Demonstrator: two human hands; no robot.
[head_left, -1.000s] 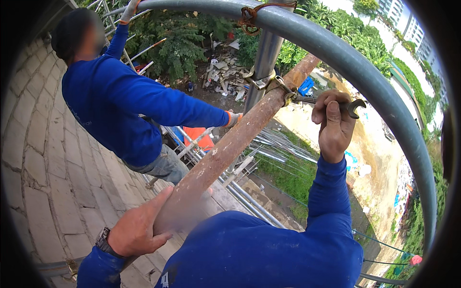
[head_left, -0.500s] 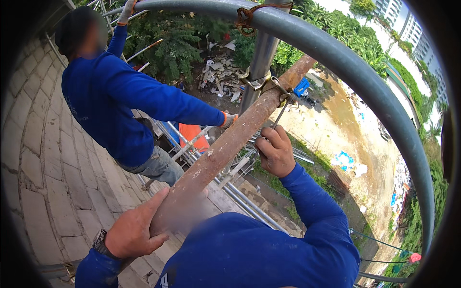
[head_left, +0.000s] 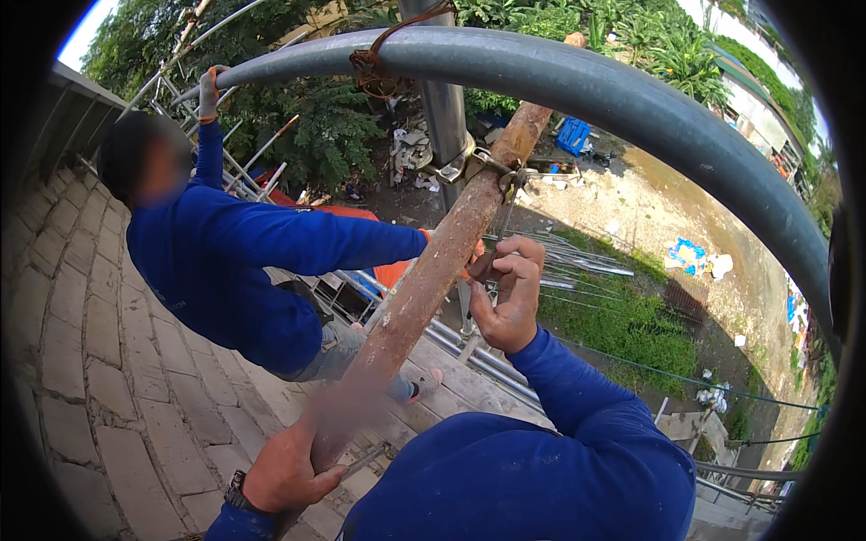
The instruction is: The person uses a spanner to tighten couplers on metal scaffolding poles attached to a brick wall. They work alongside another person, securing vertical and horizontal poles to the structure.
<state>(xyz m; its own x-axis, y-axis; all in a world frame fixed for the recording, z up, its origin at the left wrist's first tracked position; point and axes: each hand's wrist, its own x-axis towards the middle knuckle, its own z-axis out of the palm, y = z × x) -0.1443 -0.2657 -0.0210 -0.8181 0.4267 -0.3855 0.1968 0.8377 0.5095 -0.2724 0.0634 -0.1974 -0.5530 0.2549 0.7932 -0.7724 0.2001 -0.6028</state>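
My left hand, with a watch at the wrist, is closed round the lower part of a rusty scaffold pipe. The pipe slants up and away from me. A metal clamp joins it to an upright silver pipe. Just below the clamp, on the pipe's right side, my right hand has its fingers curled round a thin metal wrench, which runs up to the clamp's bolt. The wrench is blurred and partly hidden by my fingers.
A thick curved grey pipe arches across above the clamp, wire tied round it. At left, a co-worker in blue holds its far end with one gloved hand. A block wall lies at left; the ground is far below.
The view has shifted, with the clamp and pipes now further left. My right hand keeps beside the rusty pipe, its fingers turned, with the wrench now more upright. My left hand keeps its grip.
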